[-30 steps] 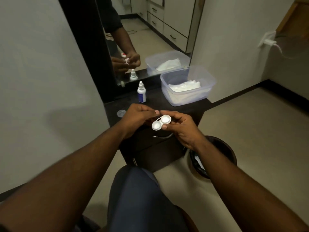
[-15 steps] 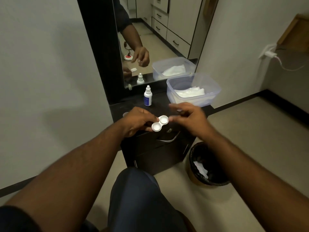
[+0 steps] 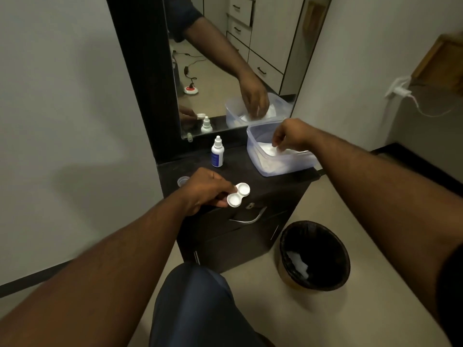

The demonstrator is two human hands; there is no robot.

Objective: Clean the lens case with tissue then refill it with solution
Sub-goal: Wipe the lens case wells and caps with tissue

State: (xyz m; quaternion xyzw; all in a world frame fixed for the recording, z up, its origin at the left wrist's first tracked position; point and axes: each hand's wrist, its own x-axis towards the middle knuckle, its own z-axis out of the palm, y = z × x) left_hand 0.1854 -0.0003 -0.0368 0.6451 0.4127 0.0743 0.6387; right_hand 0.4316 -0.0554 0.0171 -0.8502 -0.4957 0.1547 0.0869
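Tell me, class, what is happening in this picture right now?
A person is seated at a dark cabinet with a mirror. The left hand holds an open white lens case over the cabinet top. The right hand reaches into a clear plastic tub of tissues. The solution bottle stands untouched; a bin sits on the floor.

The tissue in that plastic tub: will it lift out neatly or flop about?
Probably floppy: the tissue lies crumpled in the tub. Likely very light, since the right hand reaches it with fingertips only. It may drag neighbouring sheets along.
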